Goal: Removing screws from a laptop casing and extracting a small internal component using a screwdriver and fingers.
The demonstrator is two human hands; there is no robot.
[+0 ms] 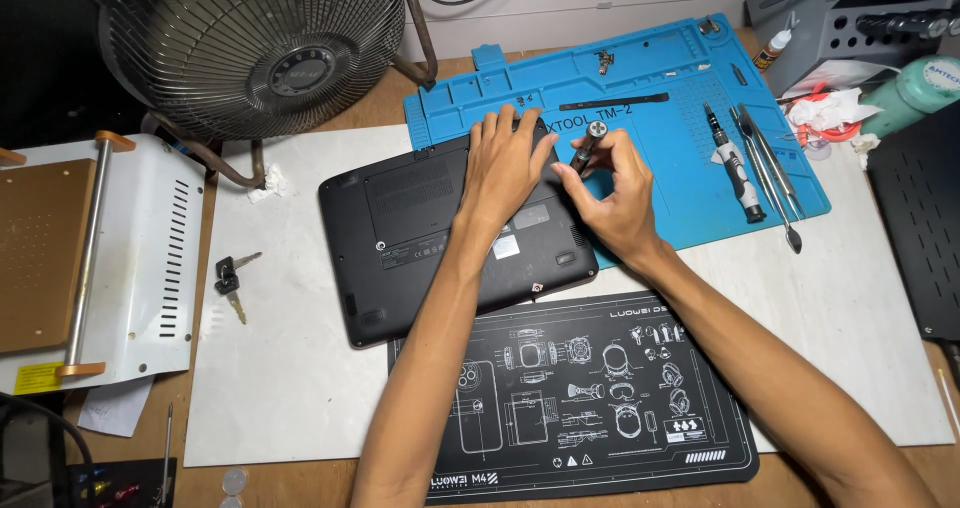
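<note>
A black laptop (420, 233) lies upside down on the white work surface, its far right corner over the blue mat (660, 78). My left hand (503, 163) rests flat on the laptop's far right part, fingers spread. My right hand (612, 190) holds a small dark screwdriver (588, 146) with a silver cap, pointing down at the laptop's right edge beside my left fingers.
A second screwdriver (732, 160) and metal pry tools (770, 168) lie on the blue mat's right side. A black printed mat (585, 398) lies in front. Keys (230, 278) lie to the left. A fan (250, 48) stands far left, a white machine (130, 258) at the left edge.
</note>
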